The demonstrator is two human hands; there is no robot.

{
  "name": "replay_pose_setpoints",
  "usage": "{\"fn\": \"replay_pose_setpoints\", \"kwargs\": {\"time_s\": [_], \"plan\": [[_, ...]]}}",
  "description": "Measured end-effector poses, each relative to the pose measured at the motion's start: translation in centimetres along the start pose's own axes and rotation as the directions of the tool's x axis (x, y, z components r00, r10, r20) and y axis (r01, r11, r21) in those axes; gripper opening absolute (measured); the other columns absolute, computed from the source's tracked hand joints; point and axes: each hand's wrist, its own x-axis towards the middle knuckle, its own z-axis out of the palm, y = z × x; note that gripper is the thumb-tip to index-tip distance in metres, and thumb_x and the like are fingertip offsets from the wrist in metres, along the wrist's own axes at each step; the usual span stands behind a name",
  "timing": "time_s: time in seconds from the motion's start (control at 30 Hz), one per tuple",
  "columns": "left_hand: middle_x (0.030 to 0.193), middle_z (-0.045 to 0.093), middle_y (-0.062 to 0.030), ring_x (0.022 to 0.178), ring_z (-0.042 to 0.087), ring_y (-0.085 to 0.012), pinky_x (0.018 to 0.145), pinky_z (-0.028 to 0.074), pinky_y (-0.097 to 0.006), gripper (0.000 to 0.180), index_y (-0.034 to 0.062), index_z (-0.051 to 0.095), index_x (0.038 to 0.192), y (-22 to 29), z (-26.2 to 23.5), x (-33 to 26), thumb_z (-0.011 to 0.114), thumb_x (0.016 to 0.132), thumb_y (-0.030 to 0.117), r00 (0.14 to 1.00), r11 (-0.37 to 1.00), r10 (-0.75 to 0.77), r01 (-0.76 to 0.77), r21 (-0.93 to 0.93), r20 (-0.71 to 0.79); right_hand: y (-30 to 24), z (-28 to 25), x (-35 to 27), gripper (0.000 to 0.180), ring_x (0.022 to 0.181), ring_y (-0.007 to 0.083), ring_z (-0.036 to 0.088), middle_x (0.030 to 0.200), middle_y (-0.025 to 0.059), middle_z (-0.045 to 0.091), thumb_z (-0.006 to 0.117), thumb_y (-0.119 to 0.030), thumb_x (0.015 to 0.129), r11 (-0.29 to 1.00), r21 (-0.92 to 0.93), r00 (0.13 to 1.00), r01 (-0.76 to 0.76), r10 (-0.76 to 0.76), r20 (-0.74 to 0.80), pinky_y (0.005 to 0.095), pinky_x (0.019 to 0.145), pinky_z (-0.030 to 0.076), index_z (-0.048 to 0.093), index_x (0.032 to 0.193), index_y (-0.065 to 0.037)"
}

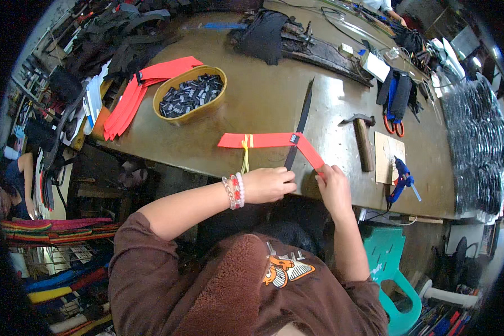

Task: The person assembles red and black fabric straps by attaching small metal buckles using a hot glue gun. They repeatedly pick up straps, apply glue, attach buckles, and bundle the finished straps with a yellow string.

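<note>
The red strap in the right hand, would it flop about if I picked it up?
Probably a bit: the red strap bends sharply near its black tag. It's likely light too, since it looks thin and flat.

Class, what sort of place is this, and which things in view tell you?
Probably a workshop for strap or textile goods, judging by the red strip held in the right hand, the yellow basin full of small dark pieces, and the hammer on the worktable.

Wooden-handled hammer [364,144] near a blue glue gun [399,183], green plastic chair [385,249]
</note>
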Motion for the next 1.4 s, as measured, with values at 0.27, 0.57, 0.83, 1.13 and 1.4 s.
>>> {"fn": "replay_pose_setpoints", "kwargs": {"time_s": [0.27, 0.57, 0.83, 1.13, 1.4], "plan": [[0.097, 0.060, -0.0132, 0.093, 0.058, -0.0302, 0.085, 0.048, -0.038, 0.025, 0.0062, 0.061, 0.107, -6.8, -2.4, 1.9, 0.061, 0.084, 0.013, 0.880, 0.962, -0.096, -0.038, -0.272, -0.464, -0.8, 2.3, 5.4, 0.013, 0.074, 0.0156, 0.061, 0.083, 0.0073, 0.065, 0.070, -0.003, 0.078, 0.827, 0.549, 0.988, 0.122, -0.153, 0.011, 0.0272, 0.065, 0.049, 0.068, 0.091, -0.002], [0.115, 0.058, -0.0100, 0.094, 0.055, -0.0275, 0.085, 0.048, -0.034, 0.038, 0.0030, 0.057, 0.115, -8.5, 1.7, 1.8, 0.058, 0.076, 0.003, 0.857, 0.988, 0.117, -0.052, 0.142, -0.501, 1.3, 4.0, 11.2, 0.016, 0.057, 0.0098, 0.056, 0.066, 0.0057, 0.064, 0.072, -0.009, 0.079, 0.769, 0.623, 0.989, -0.145, 0.115, 0.089, 0.0255, 0.053, 0.045, 0.063, 0.077, 0.003], [0.124, 0.056, -0.0078, 0.091, 0.054, -0.0254, 0.085, 0.048, -0.033, 0.039, 0.0022, 0.059, 0.113, -8.4, 1.4, 1.7, 0.059, 0.074, 0.004, 0.856, 0.982, 0.136, -0.049, 0.183, -0.499, 0.7, 4.0, 11.3, 0.021, 0.056, 0.0143, 0.059, 0.066, 0.0119, 0.064, 0.074, -0.014, 0.077, 0.844, 0.512, 0.986, -0.160, 0.157, 0.050, 0.0299, 0.054, 0.047, 0.062, 0.077, 0.004], [0.124, 0.055, -0.0068, 0.094, 0.053, -0.0240, 0.084, 0.048, -0.033, 0.040, 0.0036, 0.057, 0.116, -7.6, 0.2, 1.9, 0.058, 0.076, 0.006, 0.910, 0.967, 0.118, -0.014, 0.255, -0.397, 1.3, 4.4, 12.2, 0.027, 0.062, 0.0268, 0.063, 0.070, 0.0178, 0.065, 0.077, -0.016, 0.072, 0.935, 0.336, 0.994, -0.109, 0.109, 0.020, 0.0352, 0.059, 0.049, 0.063, 0.077, 0.005], [0.122, 0.050, -0.0105, 0.098, 0.051, -0.0248, 0.082, 0.047, -0.037, 0.038, 0.0092, 0.053, 0.121, -5.1, 0.1, 2.8, 0.048, 0.083, 0.011, 0.932, 0.911, -0.054, 0.193, 0.364, -0.359, -3.0, 1.9, 8.1, 0.022, 0.080, 0.0278, 0.058, 0.091, 0.0165, 0.056, 0.060, -0.011, 0.084, 0.952, 0.292, 0.995, -0.094, 0.100, -0.005, 0.0344, 0.073, 0.048, 0.070, 0.102, -0.007]]}}
